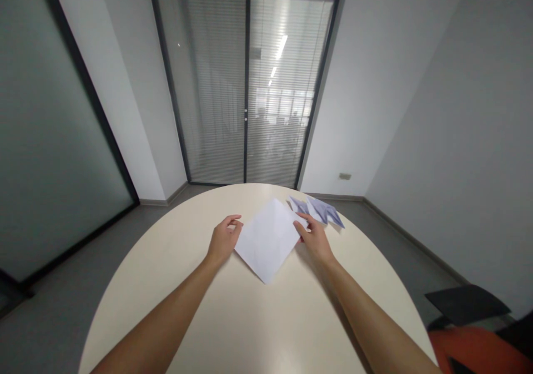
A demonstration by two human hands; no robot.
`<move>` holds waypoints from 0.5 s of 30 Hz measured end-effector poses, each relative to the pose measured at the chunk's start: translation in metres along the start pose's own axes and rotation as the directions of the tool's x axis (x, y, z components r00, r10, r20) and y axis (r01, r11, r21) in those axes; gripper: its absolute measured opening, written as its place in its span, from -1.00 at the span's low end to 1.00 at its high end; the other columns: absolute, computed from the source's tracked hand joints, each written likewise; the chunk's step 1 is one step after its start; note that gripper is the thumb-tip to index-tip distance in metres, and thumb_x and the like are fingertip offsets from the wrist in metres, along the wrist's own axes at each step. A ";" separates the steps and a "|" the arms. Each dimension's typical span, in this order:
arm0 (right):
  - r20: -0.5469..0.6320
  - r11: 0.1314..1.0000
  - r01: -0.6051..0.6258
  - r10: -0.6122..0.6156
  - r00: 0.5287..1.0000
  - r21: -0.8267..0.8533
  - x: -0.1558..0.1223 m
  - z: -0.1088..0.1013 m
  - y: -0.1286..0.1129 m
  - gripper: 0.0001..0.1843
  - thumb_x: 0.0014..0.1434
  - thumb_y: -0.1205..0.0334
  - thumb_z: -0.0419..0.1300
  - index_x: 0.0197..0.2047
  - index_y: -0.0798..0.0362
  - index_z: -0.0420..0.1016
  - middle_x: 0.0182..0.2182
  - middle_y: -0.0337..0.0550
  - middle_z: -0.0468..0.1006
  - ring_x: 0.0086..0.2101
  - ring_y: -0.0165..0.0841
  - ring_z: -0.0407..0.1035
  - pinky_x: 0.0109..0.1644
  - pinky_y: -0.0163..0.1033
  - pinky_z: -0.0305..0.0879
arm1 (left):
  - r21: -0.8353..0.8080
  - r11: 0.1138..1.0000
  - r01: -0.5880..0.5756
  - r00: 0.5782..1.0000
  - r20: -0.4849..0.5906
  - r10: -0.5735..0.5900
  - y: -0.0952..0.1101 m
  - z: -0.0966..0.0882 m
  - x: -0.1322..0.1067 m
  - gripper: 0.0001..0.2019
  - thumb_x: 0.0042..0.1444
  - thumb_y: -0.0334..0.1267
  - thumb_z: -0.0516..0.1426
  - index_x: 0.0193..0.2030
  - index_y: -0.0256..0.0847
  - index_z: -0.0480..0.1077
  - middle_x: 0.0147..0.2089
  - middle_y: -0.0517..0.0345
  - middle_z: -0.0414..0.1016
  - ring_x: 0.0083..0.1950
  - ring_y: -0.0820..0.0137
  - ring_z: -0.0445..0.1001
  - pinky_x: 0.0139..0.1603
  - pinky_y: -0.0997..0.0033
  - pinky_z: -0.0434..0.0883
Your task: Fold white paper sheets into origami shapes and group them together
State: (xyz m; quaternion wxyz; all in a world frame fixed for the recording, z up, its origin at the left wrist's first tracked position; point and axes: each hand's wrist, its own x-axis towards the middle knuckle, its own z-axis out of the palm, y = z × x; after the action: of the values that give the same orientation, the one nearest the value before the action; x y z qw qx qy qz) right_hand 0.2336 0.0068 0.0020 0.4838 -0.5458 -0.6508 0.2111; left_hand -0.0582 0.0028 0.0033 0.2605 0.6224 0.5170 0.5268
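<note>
A white square sheet of paper point(268, 241) is turned like a diamond, one corner pointing toward me, with a faint crease near its upper middle. My left hand point(225, 239) is at its left corner, fingers curled and thumb against the paper's edge; the hand covers that corner. At the right corner, my right hand point(315, 238) pinches the sheet between thumb and fingers. Just beyond the right hand, folded paper pieces point(318, 210) with pointed tips lie on the table, partly hidden by the sheet and that hand.
The round cream table point(166, 285) spreads beneath both forearms. An orange and black chair point(474, 346) stands at the lower right. Glass doors with blinds point(245, 85) are behind the table, and a wall socket point(345, 176) sits low on the wall to their right.
</note>
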 end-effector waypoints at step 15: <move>-0.032 0.993 0.058 -0.062 0.998 -0.104 -0.006 0.005 -0.002 -0.53 0.21 -0.04 0.17 0.11 0.02 0.47 -0.01 0.03 0.50 -0.37 -0.31 0.46 -0.15 -0.06 0.48 | 0.408 0.801 -0.438 0.826 0.535 0.179 0.021 0.004 -0.025 -0.61 0.32 -0.27 -0.06 0.16 -0.12 0.47 0.16 0.09 0.54 0.15 0.23 0.47 0.26 0.15 0.32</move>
State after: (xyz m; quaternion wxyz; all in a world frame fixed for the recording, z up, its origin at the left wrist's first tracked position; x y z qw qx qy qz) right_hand 0.2280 0.0022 -0.0009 0.4727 -0.5537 -0.6683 0.1529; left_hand -0.0449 -0.0258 0.0104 0.1096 0.8552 0.4470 0.2383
